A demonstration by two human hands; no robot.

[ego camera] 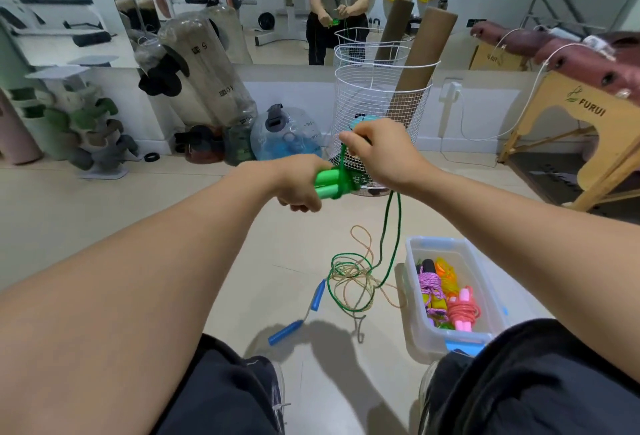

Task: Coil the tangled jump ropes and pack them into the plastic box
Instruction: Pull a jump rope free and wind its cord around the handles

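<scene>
My left hand (300, 182) grips the two bright green handles (327, 183) of a jump rope, held side by side with cord wound round them. My right hand (377, 154) pinches the green cord (390, 227) just above the handles. The cord hangs down to a loose tangle on the floor, mixed with a beige rope (363, 279). That beige rope has blue handles (318, 294) lying on the floor to the left. The clear plastic box (485, 282) stands on the floor at the right and holds coiled pink, purple and orange ropes.
A white wire basket (377, 102) with cardboard tubes stands straight ahead by the mirror wall. Water jugs (287, 133) and dumbbells (90, 130) line the left wall. A wooden massage table (571, 112) is at the right. My knees frame the bottom of the view.
</scene>
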